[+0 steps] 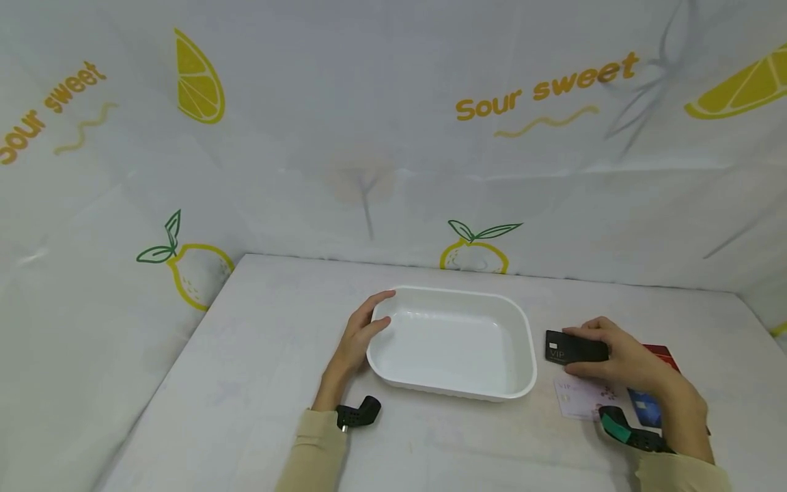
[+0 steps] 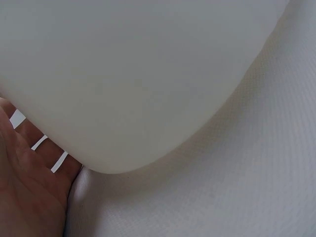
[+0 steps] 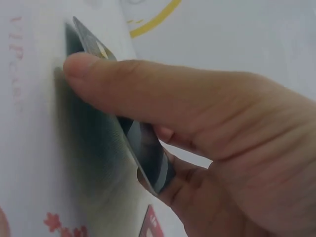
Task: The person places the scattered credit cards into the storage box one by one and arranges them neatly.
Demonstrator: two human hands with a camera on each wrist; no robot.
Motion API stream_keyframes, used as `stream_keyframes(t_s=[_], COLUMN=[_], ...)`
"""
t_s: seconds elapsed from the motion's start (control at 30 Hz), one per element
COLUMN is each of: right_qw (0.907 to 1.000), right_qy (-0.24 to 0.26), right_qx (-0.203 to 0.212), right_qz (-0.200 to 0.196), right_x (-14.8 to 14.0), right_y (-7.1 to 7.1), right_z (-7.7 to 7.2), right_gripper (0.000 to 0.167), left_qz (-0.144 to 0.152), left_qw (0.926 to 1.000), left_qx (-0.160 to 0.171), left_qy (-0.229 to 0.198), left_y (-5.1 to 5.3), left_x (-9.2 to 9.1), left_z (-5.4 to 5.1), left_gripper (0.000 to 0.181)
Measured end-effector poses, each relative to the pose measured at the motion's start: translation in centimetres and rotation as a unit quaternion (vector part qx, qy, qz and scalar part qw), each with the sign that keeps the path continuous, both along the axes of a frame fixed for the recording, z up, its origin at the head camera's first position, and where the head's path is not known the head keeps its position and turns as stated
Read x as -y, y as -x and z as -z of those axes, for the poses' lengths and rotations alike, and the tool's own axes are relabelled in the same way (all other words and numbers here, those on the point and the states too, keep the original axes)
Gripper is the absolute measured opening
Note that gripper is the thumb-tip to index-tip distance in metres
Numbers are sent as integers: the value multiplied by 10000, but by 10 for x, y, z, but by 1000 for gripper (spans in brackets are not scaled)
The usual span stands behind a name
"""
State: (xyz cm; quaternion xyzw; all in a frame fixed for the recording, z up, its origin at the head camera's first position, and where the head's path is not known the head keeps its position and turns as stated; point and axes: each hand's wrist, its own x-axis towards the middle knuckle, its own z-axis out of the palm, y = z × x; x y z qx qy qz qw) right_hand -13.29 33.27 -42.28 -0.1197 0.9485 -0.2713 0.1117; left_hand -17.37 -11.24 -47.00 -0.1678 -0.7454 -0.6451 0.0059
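Note:
A white rectangular tray [image 1: 455, 342] lies on the table with nothing in it. The left hand [image 1: 359, 335] grips its left end, thumb over the rim; in the left wrist view the fingers of the left hand [image 2: 34, 173] lie along the outside of the tray wall [image 2: 128, 98]. To the right of the tray, the right hand [image 1: 627, 355] pinches a black VIP card [image 1: 568, 348] by its edges. In the right wrist view the card [image 3: 148, 153] is tilted between thumb and fingers of the right hand [image 3: 212, 118], just above the table.
Below the black card lies a pale pink VIP card [image 1: 581, 398]. A blue card [image 1: 644, 408] and a red card [image 1: 664, 355] lie partly hidden by the right hand and wrist. A white lemon-print sheet [image 1: 295, 171] hangs behind the table [image 1: 246, 383].

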Motion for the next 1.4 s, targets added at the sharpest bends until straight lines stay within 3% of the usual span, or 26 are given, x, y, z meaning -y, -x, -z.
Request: stream_keyframes(t_s=[0.17, 0.33, 0.53, 0.93, 1.4], right_qw=[9985, 9911, 9850, 9841, 9786], right_qy=[200, 819, 1290, 1657, 2036], right_qx=[-517, -1046, -1143, -565, -267], right_qz=[49, 130, 24, -285, -146], right_x=[6, 17, 49, 115, 185], right_y=[-4, -7, -6, 2, 16], right_z=[-13, -30, -49, -62, -44], right_gripper=[66, 62, 63, 62, 65], left_qz=[23, -33, -47, 49, 32], left_qw=[10000, 10000, 10000, 9999, 9996], left_qx=[26, 69, 78, -8, 217], left_qy=[-20, -5, -40, -135, -200], left_y=[0, -1, -1, -1, -4], left_x=[-1, -1, -1, 0, -2], left_z=[1, -1, -2, -1, -4], left_gripper=[48, 48, 48, 48, 49])
